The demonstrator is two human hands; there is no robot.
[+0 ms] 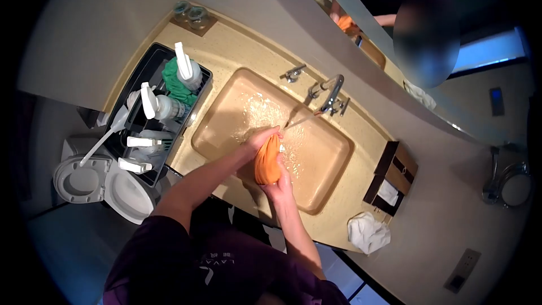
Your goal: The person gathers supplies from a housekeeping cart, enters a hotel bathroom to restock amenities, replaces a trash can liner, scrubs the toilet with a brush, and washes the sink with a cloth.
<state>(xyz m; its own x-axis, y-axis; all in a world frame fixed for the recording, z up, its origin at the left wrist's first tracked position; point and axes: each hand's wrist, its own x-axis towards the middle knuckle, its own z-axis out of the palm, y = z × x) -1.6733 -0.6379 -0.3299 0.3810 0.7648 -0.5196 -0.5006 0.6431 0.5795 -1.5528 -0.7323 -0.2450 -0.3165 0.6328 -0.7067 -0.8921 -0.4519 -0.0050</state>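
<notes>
An orange cloth (267,164) hangs bunched between my two hands over the wash basin (226,99). My left hand (264,136) grips its upper end, close to the stream of water. My right hand (280,185) is closed round its lower side. Water runs from the chrome faucet (333,95) and lands beside the cloth, splashing in the basin. Part of the fingers of both hands is hidden by the cloth.
A black caddy (161,161) with several white-topped spray bottles and a green cloth (176,82) stands left of the basin. Two glasses (197,17) sit at the back corner. On the right are a tissue box (402,164) and a crumpled white cloth (368,232).
</notes>
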